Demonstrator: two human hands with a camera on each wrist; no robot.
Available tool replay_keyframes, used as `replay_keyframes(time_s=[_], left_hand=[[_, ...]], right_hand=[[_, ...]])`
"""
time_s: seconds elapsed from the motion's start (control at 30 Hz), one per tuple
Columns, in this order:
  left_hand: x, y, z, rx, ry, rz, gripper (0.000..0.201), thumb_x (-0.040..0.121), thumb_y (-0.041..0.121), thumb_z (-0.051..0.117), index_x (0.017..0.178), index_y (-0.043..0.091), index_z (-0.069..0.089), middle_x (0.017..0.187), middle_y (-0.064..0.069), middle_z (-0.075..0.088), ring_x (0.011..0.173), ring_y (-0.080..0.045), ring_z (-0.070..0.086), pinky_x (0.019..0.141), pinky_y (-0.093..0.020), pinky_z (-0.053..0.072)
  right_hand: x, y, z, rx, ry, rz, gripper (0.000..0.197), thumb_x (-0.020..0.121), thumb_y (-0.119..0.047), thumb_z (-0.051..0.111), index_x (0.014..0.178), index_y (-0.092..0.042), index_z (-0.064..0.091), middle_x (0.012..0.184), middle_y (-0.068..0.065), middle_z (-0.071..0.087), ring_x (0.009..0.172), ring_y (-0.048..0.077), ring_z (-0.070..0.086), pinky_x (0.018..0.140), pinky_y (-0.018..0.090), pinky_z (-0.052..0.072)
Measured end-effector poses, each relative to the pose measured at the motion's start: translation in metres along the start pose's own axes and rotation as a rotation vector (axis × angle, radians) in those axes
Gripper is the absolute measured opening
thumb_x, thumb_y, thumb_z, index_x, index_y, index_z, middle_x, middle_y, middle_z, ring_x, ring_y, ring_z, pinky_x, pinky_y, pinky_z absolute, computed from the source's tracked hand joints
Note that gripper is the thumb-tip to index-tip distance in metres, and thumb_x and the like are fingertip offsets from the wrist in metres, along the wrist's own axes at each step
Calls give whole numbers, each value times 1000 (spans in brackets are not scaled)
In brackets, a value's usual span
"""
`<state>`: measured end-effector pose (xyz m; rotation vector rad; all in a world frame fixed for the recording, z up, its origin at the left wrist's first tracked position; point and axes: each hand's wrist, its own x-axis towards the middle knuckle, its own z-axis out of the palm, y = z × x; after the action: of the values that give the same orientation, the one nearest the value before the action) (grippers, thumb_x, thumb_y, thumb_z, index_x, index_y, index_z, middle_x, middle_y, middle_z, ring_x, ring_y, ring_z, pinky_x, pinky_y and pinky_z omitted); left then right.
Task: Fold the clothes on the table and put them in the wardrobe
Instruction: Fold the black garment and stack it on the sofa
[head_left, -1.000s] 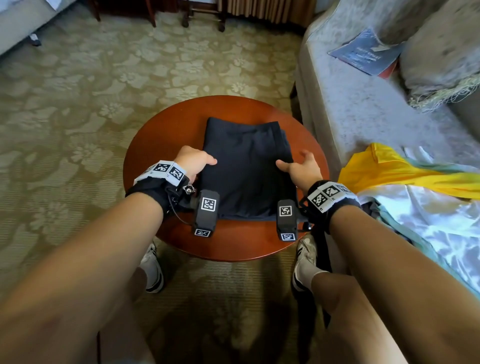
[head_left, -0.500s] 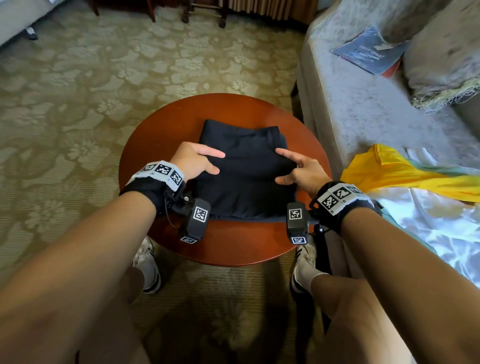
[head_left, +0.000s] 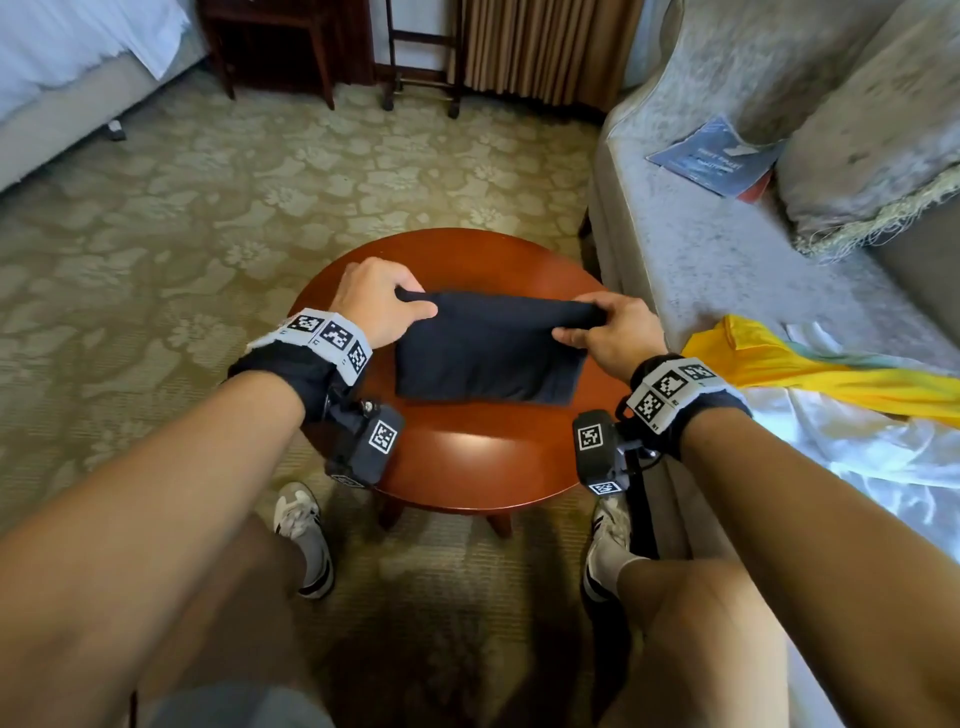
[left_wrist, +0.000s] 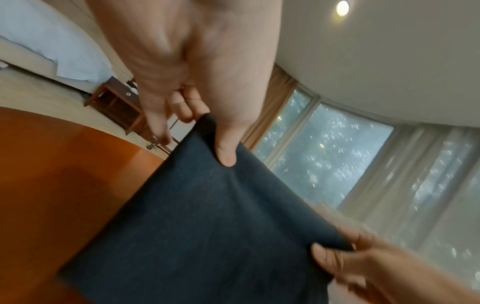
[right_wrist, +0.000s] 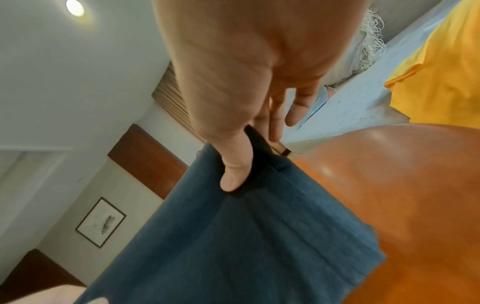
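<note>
Head view: left hand (head_left: 382, 304) and right hand (head_left: 610, 332) each pinch a far corner of the dark garment (head_left: 488, 358), near edge on the tabletop (head_left: 467, 467); draw both corners evenly toward the near edge

Left wrist view: thumb (left_wrist: 226, 152) clamps fabric

Right wrist view: same pinch; no containers visible

garment (head_left: 488, 358) on table (head_left: 467, 457) (sofa (head_left: 701, 260) right)
</note>
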<state>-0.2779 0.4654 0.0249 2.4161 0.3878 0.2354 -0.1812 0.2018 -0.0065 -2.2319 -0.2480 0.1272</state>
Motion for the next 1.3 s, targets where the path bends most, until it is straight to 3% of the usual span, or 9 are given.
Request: replay_keyframes(time_s=[0.1, 0.23, 0.3, 0.5, 0.67, 0.9, 1.07, 1.2, 1.3], left_hand=[[-3, 4, -19, -241, -123, -68, 7, 82, 27, 75, 83, 26, 69, 102, 3, 66, 109, -23, 58, 98, -39, 45], [-7, 25, -30, -599, -230, -126, 5, 96, 10, 57, 92, 13, 58, 101, -12, 63, 94, -22, 60, 83, -32, 47], [-4, 30, -28, -566, -157, -121, 13, 98, 11, 54, 87, 18, 54, 89, -6, 60, 81, -17, 58, 72, -29, 48], [11, -3, 3, -327, -165, -242, 8, 97, 25, 55, 92, 18, 58, 102, -10, 62, 97, -30, 60, 90, -47, 50], [20, -30, 38, -274, -172, -343, 22, 94, 29, 59, 80, 15, 49, 81, -10, 49, 78, -25, 50, 72, -34, 38], [15, -40, 48, -507, -308, -597, 48, 72, 27, 85, 105, 0, 62, 104, -12, 69, 96, -28, 67, 86, -47, 56], [-2, -21, 45, -136, -381, -569, 51, 88, 51, 62, 106, 4, 55, 110, -15, 60, 109, -36, 61, 91, -45, 54], [-16, -8, 51, 90, -446, -509, 73, 97, 55, 42, 145, 1, 34, 140, -18, 48, 123, -35, 51, 72, -30, 45], [-20, -4, 53, -112, -400, -544, 71, 97, 53, 44, 142, -2, 36, 137, -18, 49, 123, -37, 49, 96, -37, 44]], right_hand=[[-6, -7, -12, 197, -61, 72, 27, 70, -15, 84, 92, -25, 73, 96, -2, 73, 98, 16, 66, 82, 27, 49], [-4, -22, -21, 516, -158, 176, 42, 67, -13, 79, 107, -6, 71, 104, 8, 75, 102, 25, 69, 80, 32, 51], [2, -26, -20, 542, -153, 217, 50, 66, -22, 81, 112, -6, 70, 106, 11, 74, 102, 29, 70, 83, 37, 56], [13, -5, 4, 424, -151, 360, 34, 79, -27, 81, 97, -1, 69, 102, 18, 73, 97, 36, 70, 90, 53, 56], [29, 28, 35, 306, -115, 404, 36, 73, -43, 82, 73, -12, 63, 78, 9, 70, 79, 31, 68, 75, 42, 58], [22, 29, 31, 374, -207, 550, 69, 59, -55, 86, 102, -5, 64, 78, 2, 66, 65, 18, 63, 57, 30, 47], [0, 10, 26, 216, -285, 550, 57, 69, -48, 85, 104, -9, 64, 92, 3, 72, 72, 18, 69, 51, 22, 49], [-19, 6, 25, 153, -390, 561, 60, 67, -49, 86, 106, -10, 63, 98, 6, 71, 84, 25, 70, 66, 34, 56], [-25, 31, 27, 194, -392, 577, 91, 42, -49, 96, 117, -8, 63, 102, 11, 75, 91, 36, 72, 89, 55, 56]])
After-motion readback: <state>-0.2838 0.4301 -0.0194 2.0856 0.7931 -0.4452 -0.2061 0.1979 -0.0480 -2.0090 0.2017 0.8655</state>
